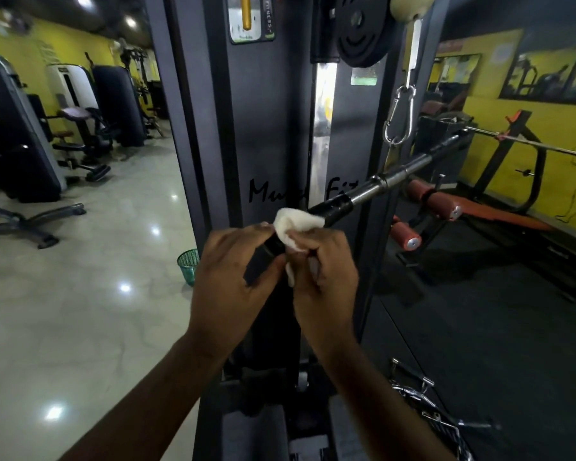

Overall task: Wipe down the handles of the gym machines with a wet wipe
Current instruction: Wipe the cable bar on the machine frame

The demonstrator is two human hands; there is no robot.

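Left hand (233,271) curls round the near black end of the bar (379,181), likely to steady it, since the bar hangs from a carabiner (400,116) and would swing under rubbing. Right hand (326,271) pinches the white wipe (296,224), bunched over the black grip just beyond the left fingers, which suits wiping along that grip. Black script on the column (273,128) behind starts "Mu" and ends "Fit", its middle blurred and partly hidden by the bar, and a small upright label (268,15) near the top reads "FITNESS".
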